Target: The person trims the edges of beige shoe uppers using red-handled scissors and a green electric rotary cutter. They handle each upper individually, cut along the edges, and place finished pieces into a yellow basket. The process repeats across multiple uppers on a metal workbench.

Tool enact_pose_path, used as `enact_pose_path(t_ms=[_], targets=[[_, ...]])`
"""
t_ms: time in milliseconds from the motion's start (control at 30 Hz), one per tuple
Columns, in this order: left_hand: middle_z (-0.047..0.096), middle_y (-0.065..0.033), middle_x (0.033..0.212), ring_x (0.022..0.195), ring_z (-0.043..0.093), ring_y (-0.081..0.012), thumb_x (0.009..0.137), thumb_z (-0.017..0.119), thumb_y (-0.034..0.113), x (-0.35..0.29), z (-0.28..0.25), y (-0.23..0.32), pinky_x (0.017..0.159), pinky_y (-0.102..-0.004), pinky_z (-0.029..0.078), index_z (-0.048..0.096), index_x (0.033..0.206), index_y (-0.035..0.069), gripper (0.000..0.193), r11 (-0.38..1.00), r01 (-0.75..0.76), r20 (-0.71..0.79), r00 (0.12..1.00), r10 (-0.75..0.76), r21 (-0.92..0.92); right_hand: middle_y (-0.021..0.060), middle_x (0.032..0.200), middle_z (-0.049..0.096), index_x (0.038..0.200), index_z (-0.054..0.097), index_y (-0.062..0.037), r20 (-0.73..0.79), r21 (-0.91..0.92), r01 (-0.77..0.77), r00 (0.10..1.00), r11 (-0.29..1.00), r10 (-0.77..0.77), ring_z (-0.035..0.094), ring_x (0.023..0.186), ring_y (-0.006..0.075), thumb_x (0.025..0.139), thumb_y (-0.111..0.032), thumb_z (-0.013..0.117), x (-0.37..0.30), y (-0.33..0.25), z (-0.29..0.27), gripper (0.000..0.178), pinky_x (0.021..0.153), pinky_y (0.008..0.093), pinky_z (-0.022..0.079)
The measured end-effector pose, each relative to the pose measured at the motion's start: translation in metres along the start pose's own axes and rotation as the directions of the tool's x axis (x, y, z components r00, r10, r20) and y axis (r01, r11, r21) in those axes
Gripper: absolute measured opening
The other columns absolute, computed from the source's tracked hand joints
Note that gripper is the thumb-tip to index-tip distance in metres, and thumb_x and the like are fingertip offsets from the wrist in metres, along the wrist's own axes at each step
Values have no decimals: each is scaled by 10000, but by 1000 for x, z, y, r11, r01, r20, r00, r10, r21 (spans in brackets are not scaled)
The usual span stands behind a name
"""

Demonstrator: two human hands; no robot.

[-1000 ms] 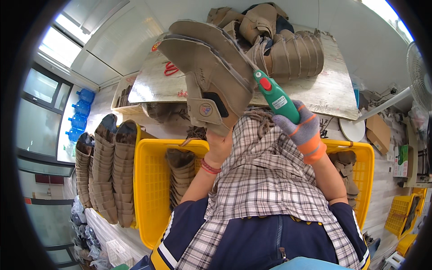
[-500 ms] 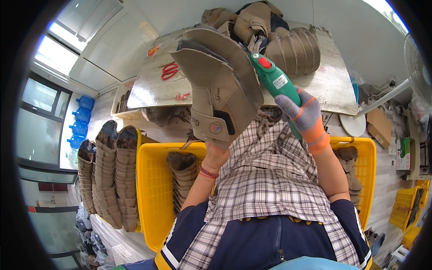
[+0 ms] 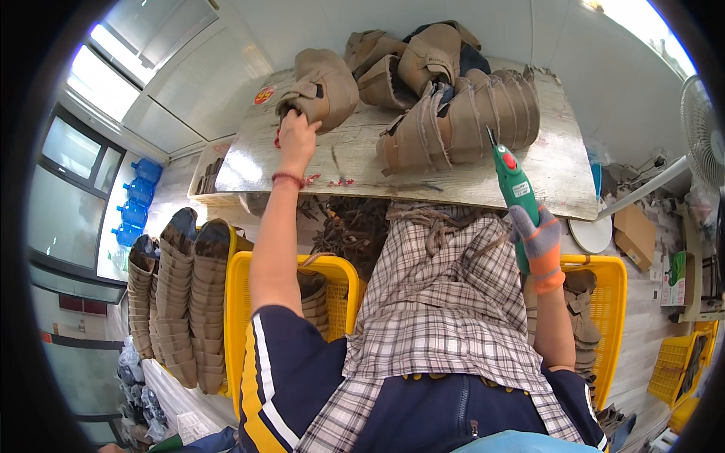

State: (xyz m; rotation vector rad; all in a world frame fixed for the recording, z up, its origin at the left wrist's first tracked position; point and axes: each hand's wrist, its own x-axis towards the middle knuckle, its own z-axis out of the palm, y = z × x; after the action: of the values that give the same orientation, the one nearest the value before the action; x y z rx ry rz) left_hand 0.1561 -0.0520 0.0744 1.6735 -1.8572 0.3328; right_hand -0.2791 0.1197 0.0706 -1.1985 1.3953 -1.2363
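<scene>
My bare left hand reaches out over the left part of the worktable and grips the near edge of a beige boot upper. Red-handled scissors lie mostly hidden behind that hand. In an orange and grey glove, my right hand is wrapped round a green handheld power cutter with a red button, its dark tip pointing up and away. Between the hands, a nested row of boot uppers lies on its side near the cutter's tip. More loose uppers are heaped behind it.
Yellow baskets holding stacked uppers flank my lap. Tall stacks of uppers stand at the left. Dark trimmings hang or lie below the edge of the table. A white fan stands at the right.
My left hand has moved from in front of me to the far left of the table. More uppers now lie at the row's near-left end. The cutter has moved right and down.
</scene>
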Motion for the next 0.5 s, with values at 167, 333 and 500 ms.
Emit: enact_pose_path(t_ms=[167, 333, 500], targets=[[613, -268, 887, 883, 576, -424, 781, 695, 267, 41, 26, -11, 769, -460, 438, 609, 870, -57, 347, 975, 201, 63, 979, -195, -98, -7, 638, 540, 971, 607, 24, 5, -18, -40, 999, 999, 40, 470, 512, 50, 807, -254, 727, -5, 11, -5, 344, 471, 209, 385], [652, -193, 858, 826, 635, -270, 809, 697, 239, 53, -30, -11, 741, -351, 478, 632, 911, -57, 319, 650, 301, 60, 929, -365, -698, -3, 667, 563, 999, 611, 24, -1, -101, 25, 1000, 995, -25, 485, 545, 47, 797, -291, 741, 1, 20, -3, 396, 493, 202, 397], [639, -165, 1051, 964, 620, -306, 886, 574, 120, 16, -131, 48, 888, -421, 489, 568, 1099, -59, 279, -418, 145, 313, 876, -368, -897, 76, 750, 656, 1033, 618, 1, 30, -325, 266, 962, 907, -272, 620, 645, 138, 712, -330, 801, -3, 11, 8, 496, 597, 269, 492]])
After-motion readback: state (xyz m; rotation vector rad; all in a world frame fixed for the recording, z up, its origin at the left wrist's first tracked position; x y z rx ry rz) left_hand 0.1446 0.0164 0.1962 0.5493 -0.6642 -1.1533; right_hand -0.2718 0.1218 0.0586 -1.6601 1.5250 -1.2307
